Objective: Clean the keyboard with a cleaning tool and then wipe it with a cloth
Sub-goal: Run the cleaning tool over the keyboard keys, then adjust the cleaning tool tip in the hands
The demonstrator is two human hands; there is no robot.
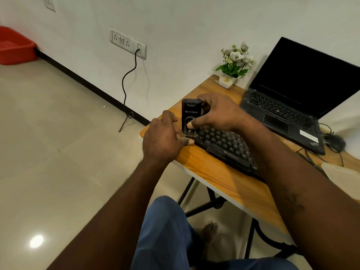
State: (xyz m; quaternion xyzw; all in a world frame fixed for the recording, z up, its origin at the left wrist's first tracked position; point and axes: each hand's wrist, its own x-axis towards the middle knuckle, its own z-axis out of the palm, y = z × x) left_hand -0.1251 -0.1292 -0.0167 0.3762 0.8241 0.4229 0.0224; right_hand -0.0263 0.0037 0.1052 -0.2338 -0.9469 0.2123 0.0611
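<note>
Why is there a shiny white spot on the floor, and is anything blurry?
In the head view, that spot is glare: a light mirrored by the glossy floor; the mouse near the right edge looks smeared, while the keyboard is sharp.

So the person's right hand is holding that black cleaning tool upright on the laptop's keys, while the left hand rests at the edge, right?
Not quite. The head view shows the right hand holding the black cleaning tool upright on the separate keyboard in front, not on the laptop behind it. The left hand does rest at the keyboard's edge.
</note>
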